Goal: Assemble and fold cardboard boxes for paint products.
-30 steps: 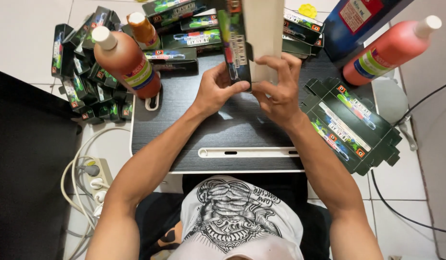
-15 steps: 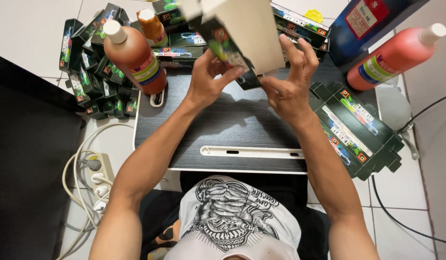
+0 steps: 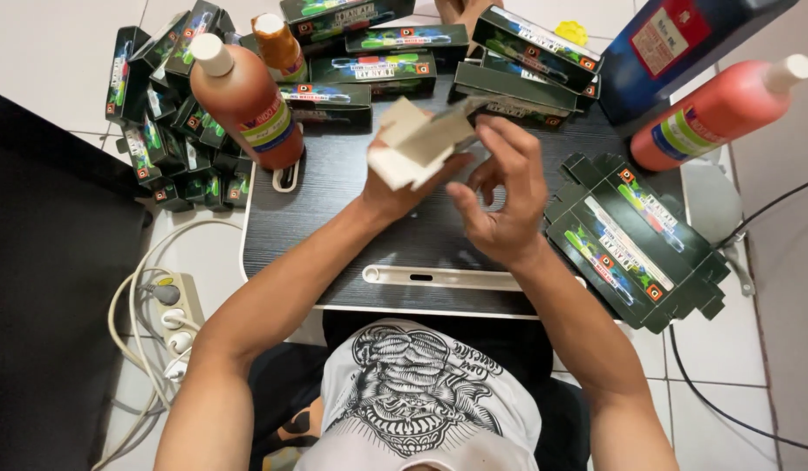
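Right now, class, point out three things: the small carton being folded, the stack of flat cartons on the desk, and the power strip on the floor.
small carton [image 3: 419,144], head view, on its pale inner panel.
flat cartons [image 3: 630,240], head view, on the top sheet's printed face.
power strip [image 3: 179,307], head view, on its white body.

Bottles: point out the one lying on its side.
The red-orange bottle at the far right lies tilted on its side, white cap pointing right; the large brown-red bottle and small orange one stand upright.

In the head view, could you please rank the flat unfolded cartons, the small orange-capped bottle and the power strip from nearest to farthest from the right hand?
From the right hand:
1. Flat unfolded cartons, beside it, table's right edge.
2. Small orange-capped bottle, far left of table.
3. Power strip, floor, lower left.
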